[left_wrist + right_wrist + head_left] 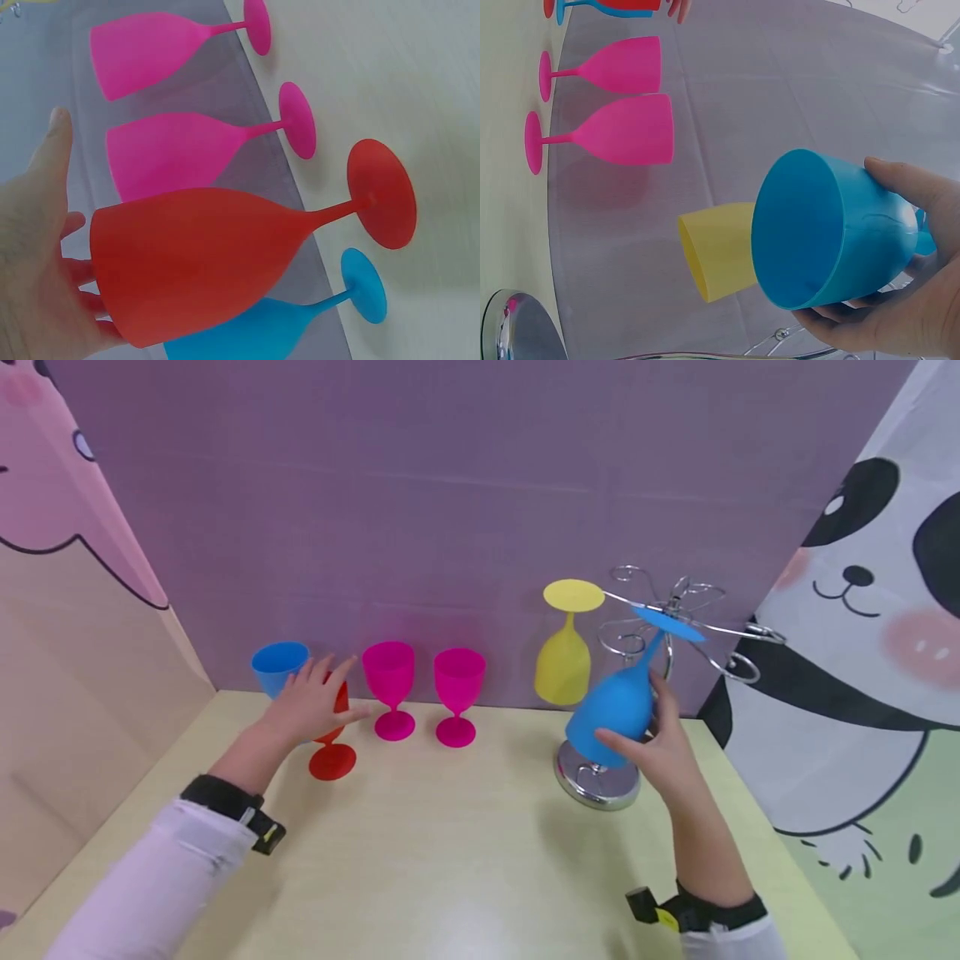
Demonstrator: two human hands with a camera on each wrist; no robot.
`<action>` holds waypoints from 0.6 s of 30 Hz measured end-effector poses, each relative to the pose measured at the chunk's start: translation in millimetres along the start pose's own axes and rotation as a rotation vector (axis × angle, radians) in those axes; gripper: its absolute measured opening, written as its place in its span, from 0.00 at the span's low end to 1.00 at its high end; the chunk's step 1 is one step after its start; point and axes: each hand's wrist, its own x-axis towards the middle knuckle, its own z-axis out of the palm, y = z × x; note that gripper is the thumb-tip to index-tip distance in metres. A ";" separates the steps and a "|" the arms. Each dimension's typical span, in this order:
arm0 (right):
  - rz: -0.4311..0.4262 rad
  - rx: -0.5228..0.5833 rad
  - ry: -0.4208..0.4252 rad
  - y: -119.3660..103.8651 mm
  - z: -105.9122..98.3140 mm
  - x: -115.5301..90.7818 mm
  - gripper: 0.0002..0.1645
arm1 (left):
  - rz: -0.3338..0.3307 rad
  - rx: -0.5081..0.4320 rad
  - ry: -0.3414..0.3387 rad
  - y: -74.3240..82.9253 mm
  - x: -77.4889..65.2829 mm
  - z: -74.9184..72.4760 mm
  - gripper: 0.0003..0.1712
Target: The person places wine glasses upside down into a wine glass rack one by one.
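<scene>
My right hand (667, 752) grips a blue goblet (613, 708) upside down and tilted, its foot up among the wire arms of a chrome stemware rack (592, 789). In the right wrist view, the mouth of this goblet (799, 229) faces the camera. A yellow goblet (564, 667) hangs inverted from the rack, just left of it. Over at the left, my left hand (309, 700) is spread beside the bowl of an upright red goblet (199, 259), thumb held apart. Its fingertips are partly hidden behind the red bowl in the left wrist view.
Two pink goblets (388, 672) (460, 677) stand upright along the purple back wall (390, 535). Another blue goblet (279, 662) stands behind my left hand. Bare wire loops (742, 668) of the rack stick out to the right. The pale tabletop (420, 852) spreads in front.
</scene>
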 end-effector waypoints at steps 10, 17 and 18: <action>-0.016 0.023 -0.025 0.7 4.9 10.8 0.65 | 0.006 0.082 0.009 -5.2 -3.7 11.7 0.52; -0.030 0.022 -0.043 1.1 10.1 18.5 0.66 | -0.031 0.107 0.013 -9.2 -2.6 14.7 0.51; -0.031 0.020 -0.044 0.9 10.7 18.9 0.66 | -0.031 0.112 0.011 -9.4 -2.3 15.0 0.51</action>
